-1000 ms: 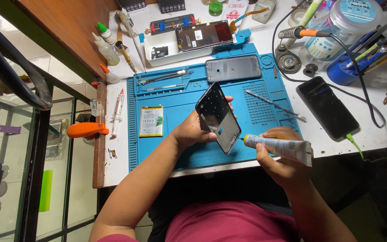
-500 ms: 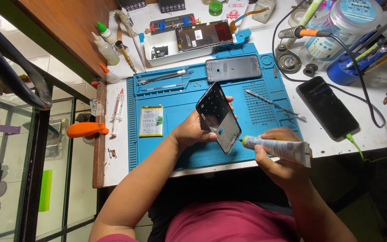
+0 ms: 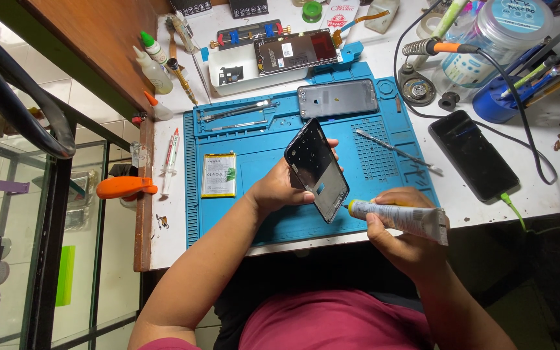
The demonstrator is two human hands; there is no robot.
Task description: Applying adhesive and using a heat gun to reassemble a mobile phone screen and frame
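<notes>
Since the earlier frames almost nothing is shifting: we are still keeping the phone frame (image 3: 317, 170) tilted in the same spot, and the adhesive tube (image 3: 398, 218) is sitting at the same low edge, its nozzle perhaps a touch closer.

Our left hand (image 3: 281, 189) is gripping the phone frame from behind and from its left edge, fingers curled round it, holding it raised and slanted above the blue work mat (image 3: 260, 220). The dark inner face of the frame is turning toward us.

Our right hand (image 3: 404, 241) is closing firmly around the white adhesive tube, thumb pressing on top; the yellowish nozzle is touching the frame's lower right corner.

On the mat we are seeing a flat battery (image 3: 219, 175) lying left of the left wrist, a grey phone back (image 3: 337, 99) at the top, and a thin metal pry tool (image 3: 393, 150) lying to the right of the frame. A black smartphone (image 3: 473, 155) is resting on the white tabletop (image 3: 552, 188) beyond the mat, with a green cable at its lower end. An orange clamp (image 3: 124, 187) is gripping the table's left edge.
</notes>
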